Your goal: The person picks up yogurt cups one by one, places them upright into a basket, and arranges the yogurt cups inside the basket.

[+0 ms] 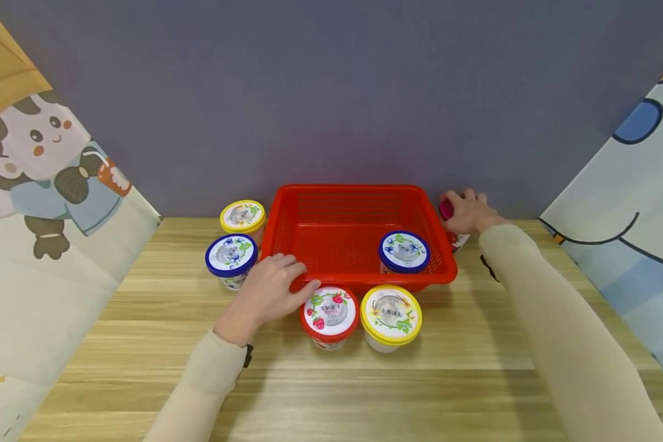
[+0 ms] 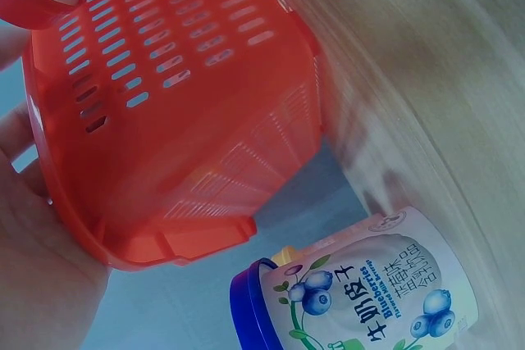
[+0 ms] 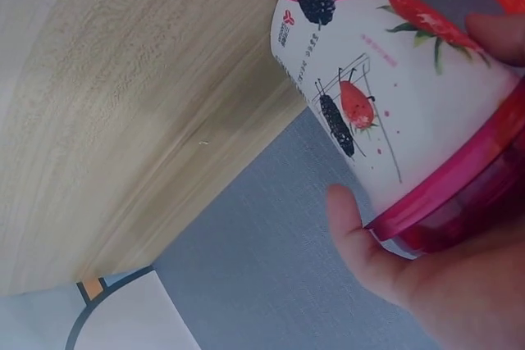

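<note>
My left hand (image 1: 271,287) grips the front left corner of a red plastic basket (image 1: 337,242), its fingers over the rim. Right of the basket, my right hand (image 1: 471,212) holds a white cup (image 3: 385,96) by its magenta lid; strawberries and dark berries are printed on the side. Inside the basket, at the front right, stands a blue-lidded cup (image 1: 404,250). A red-lidded cup (image 1: 329,312) and a yellow-lidded cup (image 1: 391,314) stand along the basket's front. By my left thumb is the red-lidded one.
Left of the basket stand another blue-lidded cup (image 1: 232,255), printed with blueberries, and another yellow-lidded cup (image 1: 243,216) behind it. A grey panel (image 1: 342,92) rises behind the wooden table (image 1: 420,399). Cartoon-printed sheets flank both sides.
</note>
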Available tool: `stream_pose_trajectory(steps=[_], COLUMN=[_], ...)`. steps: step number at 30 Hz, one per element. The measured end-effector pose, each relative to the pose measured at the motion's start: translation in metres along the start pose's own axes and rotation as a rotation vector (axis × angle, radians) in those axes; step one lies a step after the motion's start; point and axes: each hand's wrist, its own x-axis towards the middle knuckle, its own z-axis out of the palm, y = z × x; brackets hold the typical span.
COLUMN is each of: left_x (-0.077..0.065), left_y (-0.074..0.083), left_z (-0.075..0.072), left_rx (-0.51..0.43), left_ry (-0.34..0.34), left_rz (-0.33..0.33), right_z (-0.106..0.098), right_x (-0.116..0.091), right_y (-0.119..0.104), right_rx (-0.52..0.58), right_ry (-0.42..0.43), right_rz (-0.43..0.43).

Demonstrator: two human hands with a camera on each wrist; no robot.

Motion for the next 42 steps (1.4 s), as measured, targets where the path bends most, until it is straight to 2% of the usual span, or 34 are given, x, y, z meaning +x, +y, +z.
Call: stream_pose_trajectory(steps=[11,20,26,42], left_x=[0.001,0.001,0.0,0.001], left_y=[-0.001,0.0,-0.001,-0.002], left_z=[0.002,0.003,0.002,0.002], left_rx=[0.013,0.009,0.005,-0.001], left_ry=[0.034,0.031,0.052,0.051], left_rz=[0.033,0.031,0.038,0.036], right_z=[0.003,0.003,-0.011,-0.051], right_x=[-0.001,-0.002,-0.007,-0.022], right_y=[-0.001,0.008,0.004,-0.014], right_rx=[-0.007,0.013,0.015,-0.029], right_ry=[0.014,0.059,0.081,0.145], right_rz=[0.004,0.011,-0.005,-0.053])
